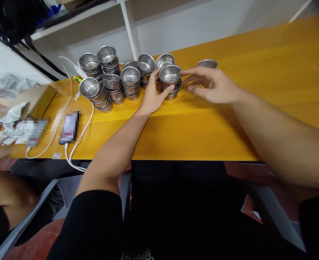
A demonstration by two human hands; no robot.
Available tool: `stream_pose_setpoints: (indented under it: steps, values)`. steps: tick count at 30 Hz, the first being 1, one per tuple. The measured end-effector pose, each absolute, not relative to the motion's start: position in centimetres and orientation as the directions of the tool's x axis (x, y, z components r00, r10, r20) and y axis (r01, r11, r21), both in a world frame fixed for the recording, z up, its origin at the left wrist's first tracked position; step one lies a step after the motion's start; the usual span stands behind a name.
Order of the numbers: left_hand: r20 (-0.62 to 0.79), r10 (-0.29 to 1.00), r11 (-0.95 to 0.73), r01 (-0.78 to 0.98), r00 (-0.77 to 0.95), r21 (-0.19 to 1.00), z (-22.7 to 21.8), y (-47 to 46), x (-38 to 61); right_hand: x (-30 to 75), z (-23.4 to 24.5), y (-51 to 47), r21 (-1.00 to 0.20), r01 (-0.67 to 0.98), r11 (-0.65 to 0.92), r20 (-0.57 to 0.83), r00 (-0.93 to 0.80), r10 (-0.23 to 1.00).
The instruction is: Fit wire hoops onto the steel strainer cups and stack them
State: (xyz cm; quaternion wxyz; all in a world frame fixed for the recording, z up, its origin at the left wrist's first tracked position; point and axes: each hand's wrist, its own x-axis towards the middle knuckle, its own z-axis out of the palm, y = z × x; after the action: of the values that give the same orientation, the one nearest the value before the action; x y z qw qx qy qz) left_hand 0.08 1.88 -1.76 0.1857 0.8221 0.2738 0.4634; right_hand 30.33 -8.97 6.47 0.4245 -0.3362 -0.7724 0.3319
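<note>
Several stacks of small perforated steel cups (111, 77) stand in a cluster at the back of a yellow table (192, 130). My left hand (153, 94) cups the left side of the nearest stack of cups (170, 81), thumb and fingers curved around it. My right hand (212, 86) hovers just right of that stack, fingers stretched towards it and spread, holding nothing I can see. A single steel cup (207, 64) sits alone behind my right hand.
A phone (69, 127) lies on the table's left part with a white cable (78, 144) looping off the front edge. Crumpled white wrappings (10, 119) lie at the far left. Another person's arm (2, 187) shows at the lower left. White shelving (127, 25) rises behind the table.
</note>
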Motion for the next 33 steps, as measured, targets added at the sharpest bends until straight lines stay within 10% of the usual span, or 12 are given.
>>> stream_pose_setpoints:
  steps: [5, 33]
  values:
    - [0.554, 0.704, -0.679, 0.193, 0.444, 0.709, -1.7, 1.3, 1.0, 30.2, 5.5, -8.0, -0.768, 0.225, 0.599, 0.509, -0.353, 0.785]
    - [0.482, 0.654, -0.727, 0.306, 0.583, 0.615, -2.3, 1.8, 0.2, 29.7, 5.7, -7.8, -0.554, 0.524, 0.646, 0.583, -0.310, 0.751]
